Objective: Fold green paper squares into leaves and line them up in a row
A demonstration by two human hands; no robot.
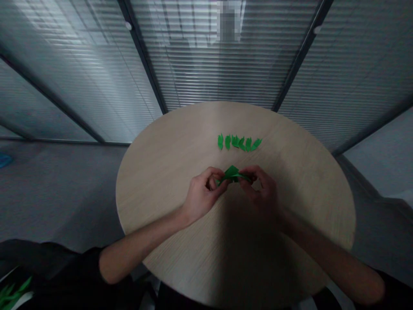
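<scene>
A piece of folded green paper (231,172) is stretched between my two hands above the middle of the round table. My left hand (204,189) pinches its left end between thumb and fingers. On the other side, my right hand (262,189) grips the right end in the same way. The paper rises to a point in the middle, and its ends are partly hidden by my fingertips. Just beyond my hands, several small folded green paper pieces (227,142) lie in a row on the tabletop.
The round wooden table (155,172) stands close to glass partitions with blinds (219,82). Green leaf-like pieces (14,292) show in a white-edged holder at the lower left. A blue object (4,160) lies on the grey floor at far left.
</scene>
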